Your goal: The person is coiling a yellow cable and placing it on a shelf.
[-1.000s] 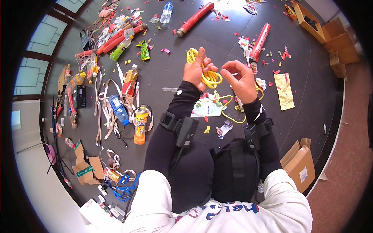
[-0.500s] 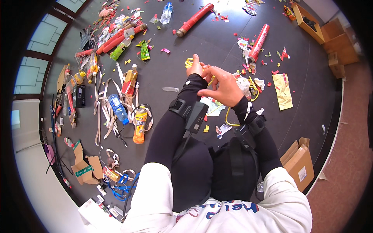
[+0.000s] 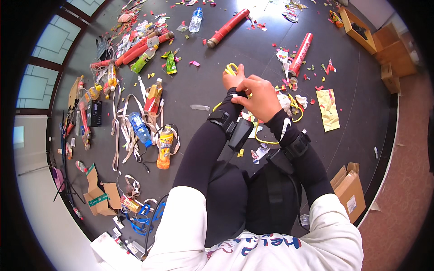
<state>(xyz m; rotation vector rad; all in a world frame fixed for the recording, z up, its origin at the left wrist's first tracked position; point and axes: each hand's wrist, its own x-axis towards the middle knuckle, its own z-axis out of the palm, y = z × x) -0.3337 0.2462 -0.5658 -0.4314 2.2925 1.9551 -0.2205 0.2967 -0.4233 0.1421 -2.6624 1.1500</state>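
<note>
A thin yellow cord (image 3: 231, 68) is looped around the fingers of my left hand (image 3: 233, 81), thumb raised. More of the same cord shows beside my left forearm, below my right forearm and on the floor to the right. My right hand (image 3: 261, 98) is bent over the left wrist, thumb and forefinger closing at the black sleeve cuff (image 3: 236, 97). What lies between those fingertips is hidden. Black devices are strapped to both forearms, the left one (image 3: 240, 134) hanging near my knees.
Litter covers the dark floor. To the left lie an orange drink bottle (image 3: 165, 147), a blue-capped bottle (image 3: 140, 128) and tangled whitish straps (image 3: 115, 131). Red tubes (image 3: 228, 28) and a clear bottle (image 3: 195, 20) lie ahead. Yellow paper (image 3: 328, 109) and a cardboard box (image 3: 349, 192) are to the right.
My right hand has moved slightly left, onto the left wrist, and its spread fingers have closed there. My left hand has shifted a little right. Cord now shows left of the left forearm.
</note>
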